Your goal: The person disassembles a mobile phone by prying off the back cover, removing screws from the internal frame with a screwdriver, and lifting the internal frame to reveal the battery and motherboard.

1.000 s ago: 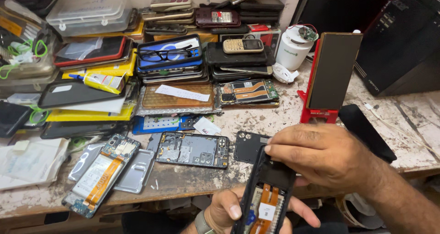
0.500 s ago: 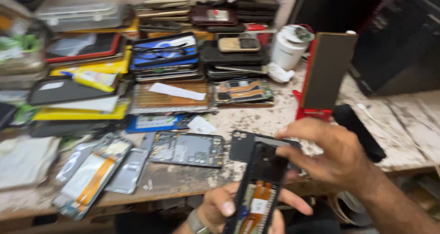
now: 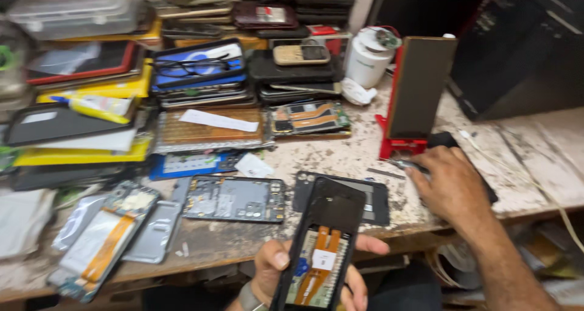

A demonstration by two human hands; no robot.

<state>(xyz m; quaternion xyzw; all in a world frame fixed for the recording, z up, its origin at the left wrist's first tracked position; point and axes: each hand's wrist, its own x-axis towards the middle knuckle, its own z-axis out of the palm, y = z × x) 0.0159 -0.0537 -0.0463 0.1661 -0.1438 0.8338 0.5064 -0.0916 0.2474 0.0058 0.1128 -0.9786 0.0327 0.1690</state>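
Left hand grips an opened phone from below, thumb on its left edge, fingers wrapped round the right side. The phone stands roughly upright, tilted slightly right, held in front of the bench edge. Its upper half is a glossy black panel with rounded corners; the lower half is exposed — orange flat ribbon cables, a small white label, a blue patch, green board at the edges.

Right hand lies palm-down on the bench surface, well apart from the phone, fingers reaching left and touching a slim metal tool. Whether the fingers have closed on it — cannot tell; the picture is blurred there.

Bench top: pale, worn, speckled with dark stains and scratches. Just behind the held phone, a flat black rectangular frame with a grey inner panel. Left of it, a grey mid-frame, metallic, dotted with small components. Far left, another stripped phone body with an orange ribbon over a silvery plate, lying on the diagonal.

A red stand holds a dark slab upright, just behind the right hand. A white cylindrical tub sits behind it, contents not discernible. Rear of the bench: stacked phones, cases and trays; a clear lidded plastic box at top left, contents blurred.
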